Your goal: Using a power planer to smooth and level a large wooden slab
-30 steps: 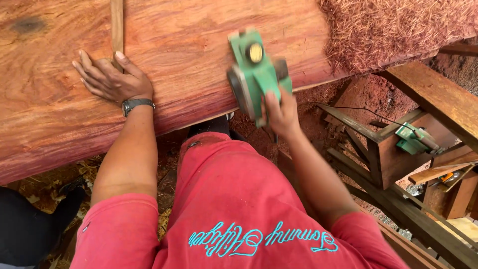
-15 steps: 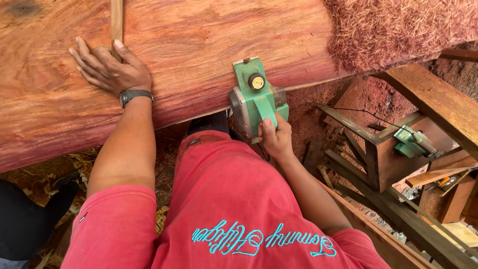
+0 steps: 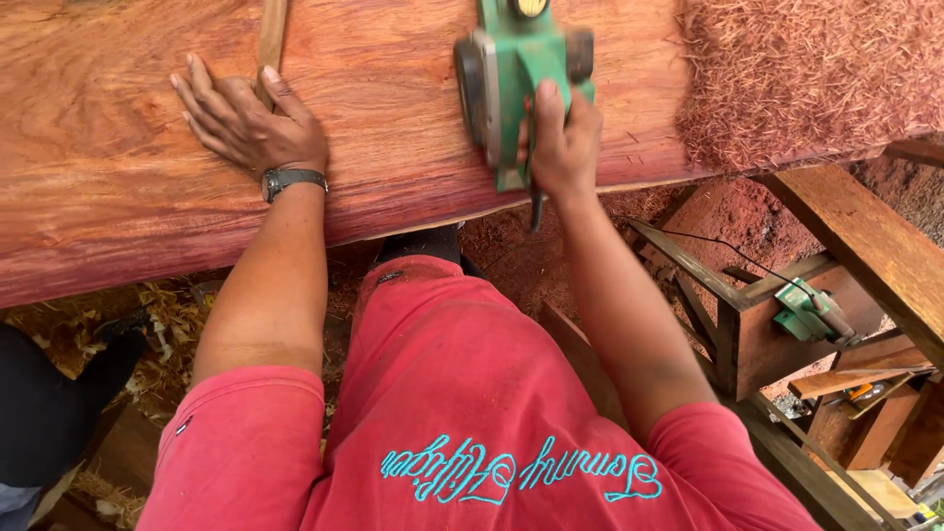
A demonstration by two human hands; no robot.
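- Right hand [image 3: 560, 138] wraps tight around the rear grip of the green electric planer [image 3: 516, 69], fingers curled fully shut on it.
- The planer sits flat on the big reddish wooden slab [image 3: 393, 128], at twelve o'clock from the person's chest, its nose cut off by the top of the frame.
- It looks like a dense, heavy tool with a hard, smooth shell; that back handle seems the sound place to hold it.
- Left hand [image 3: 246, 123] lies open at ten o'clock, fingers spread, palm pressed on the slab, touching a thin wooden strip [image 3: 270, 34].
- The slab looks stiff and weighty, unlikely to budge.
- Loose shavings [image 3: 806, 79] pile up at two o'clock: light, soft stuff.
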